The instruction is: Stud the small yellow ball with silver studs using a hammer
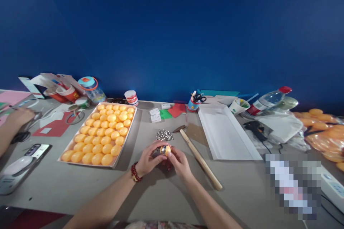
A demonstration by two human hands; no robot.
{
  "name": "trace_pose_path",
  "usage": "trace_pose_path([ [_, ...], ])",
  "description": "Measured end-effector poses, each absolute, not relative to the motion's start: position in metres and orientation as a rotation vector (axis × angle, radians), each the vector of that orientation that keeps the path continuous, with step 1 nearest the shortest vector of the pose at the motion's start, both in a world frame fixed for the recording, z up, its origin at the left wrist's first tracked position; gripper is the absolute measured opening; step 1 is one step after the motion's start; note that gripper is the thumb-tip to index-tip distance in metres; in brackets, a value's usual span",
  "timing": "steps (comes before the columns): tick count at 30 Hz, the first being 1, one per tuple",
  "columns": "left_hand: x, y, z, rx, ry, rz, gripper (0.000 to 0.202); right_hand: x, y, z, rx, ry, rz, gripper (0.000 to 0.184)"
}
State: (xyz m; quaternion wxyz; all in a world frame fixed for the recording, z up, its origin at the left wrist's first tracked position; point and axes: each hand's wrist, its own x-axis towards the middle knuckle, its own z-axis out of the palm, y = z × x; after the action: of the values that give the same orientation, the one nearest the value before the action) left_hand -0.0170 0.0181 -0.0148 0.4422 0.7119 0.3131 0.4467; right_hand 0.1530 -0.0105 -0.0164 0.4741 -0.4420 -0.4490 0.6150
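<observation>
Between my two hands, above the front middle of the table, is an orange ball with shiny silver bits on its left side. My left hand, with a red bead bracelet at the wrist, closes on it from the left. From the right, the fingers and thumb of my right hand pinch the same ball. Just beyond my fingers lies a pile of small silver metal pieces. A hammer with a wooden handle rests to the right. Left of my hands, a shallow box holds rows of orange balls.
A white tray lies on the right. Behind are a pen cup, small white boxes, and red paper. A bottle and bagged orange balls stand far right. Another person's hand works at the left.
</observation>
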Motion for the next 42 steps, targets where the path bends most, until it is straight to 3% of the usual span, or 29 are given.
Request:
trace_pose_path([
  [6,-0.022,0.027,-0.012,1.443,0.94,1.262,0.037,0.166,0.0,-0.017,-1.184,-1.11,1.329,0.046],
  [11,-0.023,0.036,-0.009,1.257,1.012,1.417,0.043,0.184,0.013,-0.022,-1.404,-1.478,0.789,0.028],
  [15,-0.021,0.032,-0.011,1.254,0.957,1.391,0.039,0.182,0.016,-0.026,-1.434,-1.704,0.621,0.015],
  [22,-0.019,0.026,-0.01,1.336,0.807,1.331,0.029,0.168,0.02,-0.028,-1.474,-1.881,0.432,0.022],
  [32,-0.014,0.02,-0.004,1.265,0.801,1.244,0.036,0.156,0.017,-0.028,-1.536,-1.907,0.35,0.02],
  [42,-0.017,0.017,-0.003,1.396,0.802,1.187,0.033,0.164,0.012,-0.027,-1.437,-1.676,0.584,0.01],
])
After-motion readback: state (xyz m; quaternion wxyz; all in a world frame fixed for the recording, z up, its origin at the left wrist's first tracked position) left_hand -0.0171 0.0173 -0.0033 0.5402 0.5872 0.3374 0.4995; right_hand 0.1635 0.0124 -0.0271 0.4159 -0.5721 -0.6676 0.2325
